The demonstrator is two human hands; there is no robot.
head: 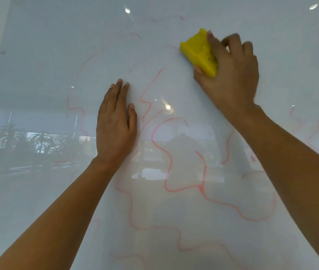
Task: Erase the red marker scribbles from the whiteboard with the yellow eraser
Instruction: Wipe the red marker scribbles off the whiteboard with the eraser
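The yellow eraser [200,53], a spongy block with a rough, pitted face, sits high on the whiteboard [38,45], right of centre, pressed against the glossy surface with one corner pointing up. The right hand [230,75] has it in a closed grip: the thumb lies under the lower end of the block, a finger runs along its upper right edge, and the remaining fingers curl behind it, slightly blurred. Just left of the eraser the board carries only faint pink traces and a few short red flecks near the top. The red marker scribbles [166,152] are stronger lower down, looping in wavy lines across the middle and bottom of the board and running under both forearms, with fainter squiggles at the far right. The left hand [115,123] lies flat and empty on the board, well apart from the eraser, down and to the left of it, fingers together and pointing up, thumb close alongside; a red zigzag runs just beside the thumb. The shiny board mirrors ceiling lights [167,107] and, at lower left, potted plants [18,141].
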